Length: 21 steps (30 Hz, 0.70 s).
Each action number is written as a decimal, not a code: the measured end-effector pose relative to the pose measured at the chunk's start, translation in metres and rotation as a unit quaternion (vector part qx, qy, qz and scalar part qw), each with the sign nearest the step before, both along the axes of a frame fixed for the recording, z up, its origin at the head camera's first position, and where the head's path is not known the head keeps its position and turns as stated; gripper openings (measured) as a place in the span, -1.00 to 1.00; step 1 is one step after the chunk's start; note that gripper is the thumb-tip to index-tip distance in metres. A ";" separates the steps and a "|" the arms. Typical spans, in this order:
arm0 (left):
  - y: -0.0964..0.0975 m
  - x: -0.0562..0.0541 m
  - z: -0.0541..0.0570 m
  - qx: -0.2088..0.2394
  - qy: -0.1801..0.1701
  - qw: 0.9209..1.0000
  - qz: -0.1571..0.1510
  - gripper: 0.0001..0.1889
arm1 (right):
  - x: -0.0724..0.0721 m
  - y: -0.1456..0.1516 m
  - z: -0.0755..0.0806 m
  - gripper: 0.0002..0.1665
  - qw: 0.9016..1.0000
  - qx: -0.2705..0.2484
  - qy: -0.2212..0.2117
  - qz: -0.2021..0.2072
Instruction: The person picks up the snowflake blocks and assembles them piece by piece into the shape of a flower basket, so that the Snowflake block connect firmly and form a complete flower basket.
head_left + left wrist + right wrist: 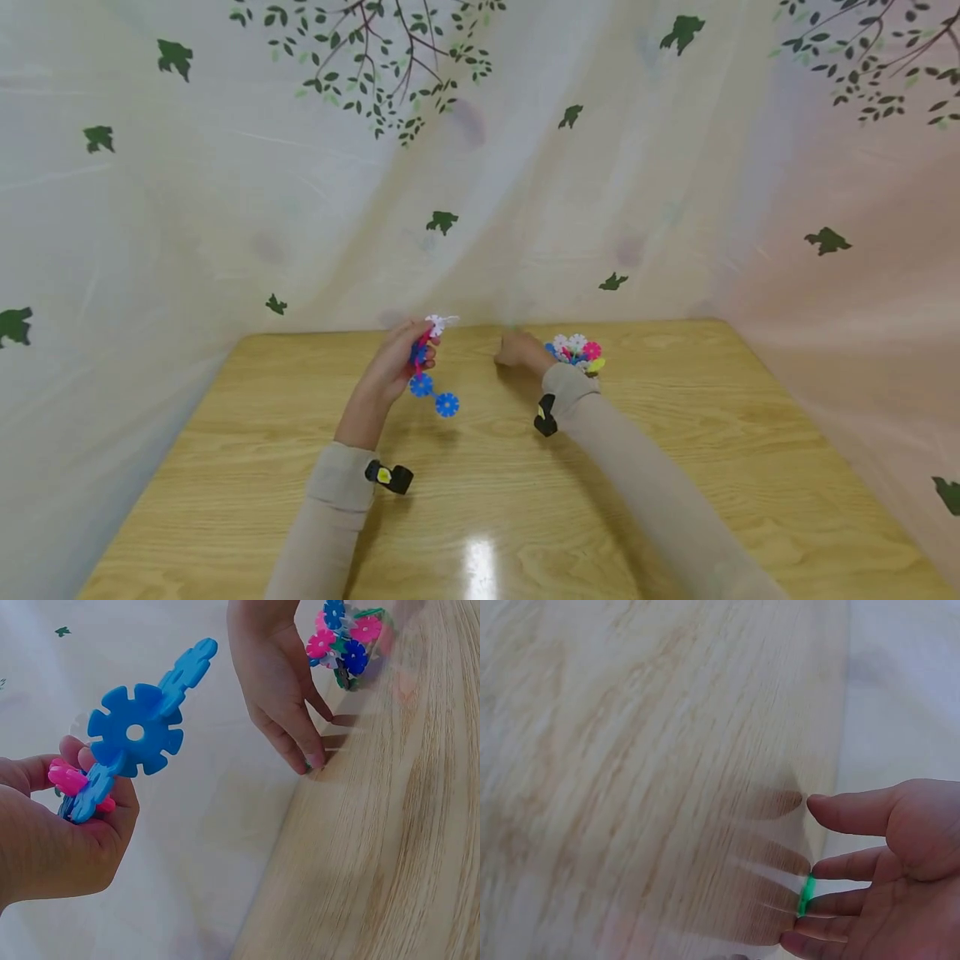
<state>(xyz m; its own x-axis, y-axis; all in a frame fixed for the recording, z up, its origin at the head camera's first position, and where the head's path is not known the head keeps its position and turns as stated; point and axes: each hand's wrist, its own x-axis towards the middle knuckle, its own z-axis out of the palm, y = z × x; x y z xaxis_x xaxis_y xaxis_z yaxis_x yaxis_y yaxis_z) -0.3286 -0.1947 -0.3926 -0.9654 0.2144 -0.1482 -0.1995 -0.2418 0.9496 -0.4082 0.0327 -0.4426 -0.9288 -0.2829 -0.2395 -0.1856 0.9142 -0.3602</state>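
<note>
My left hand (392,358) grips a chain of linked plastic flower discs. A white disc (436,326) shows above the fingers, pink and dark blue ones lie within the grasp, and two blue discs (136,732) dangle free. My right hand (519,348) is down at the table's far edge, its fingers reaching out fairly straight. Against its middle fingertips is a green translucent disc (806,895), seen edge-on, while the thumb stands apart from it. The head view hides this green disc behind the hand.
A cluster of joined flower discs (576,348) in white, pink, blue and yellow sits just right of my right wrist, partly behind the sleeve. The wooden table (480,475) meets a hanging printed cloth (510,192) along its back edge.
</note>
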 end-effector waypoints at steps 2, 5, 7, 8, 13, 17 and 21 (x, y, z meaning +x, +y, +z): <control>0.000 -0.001 0.001 -0.002 0.003 1.000 0.002 -0.81 | -0.006 0.001 -0.004 -0.83 1.000 -0.007 -0.004 0.001; 0.000 -0.002 0.002 -0.005 0.006 1.000 0.000 -0.82 | -0.016 0.004 -0.012 -0.88 0.999 -0.026 0.016 0.014; 0.000 -0.003 0.002 -0.006 0.006 1.000 -0.002 -0.83 | -0.016 0.003 -0.011 -0.86 0.999 -0.036 0.026 0.019; 0.000 -0.003 0.002 -0.007 0.005 1.000 -0.003 -0.83 | -0.015 0.002 -0.010 -0.83 0.998 -0.041 0.033 0.021; 0.000 -0.004 0.001 -0.005 0.006 1.000 -0.004 -0.84 | 0.000 -0.004 0.005 -0.64 0.995 -0.031 0.080 0.050; 0.001 -0.005 0.000 -0.003 0.009 1.000 -0.004 -0.84 | 0.005 -0.004 0.008 -0.75 0.993 -0.036 0.087 0.066; 0.002 -0.005 -0.001 0.005 0.004 1.000 -0.009 -0.84 | 0.010 -0.004 0.008 -0.84 0.996 -0.058 0.052 0.047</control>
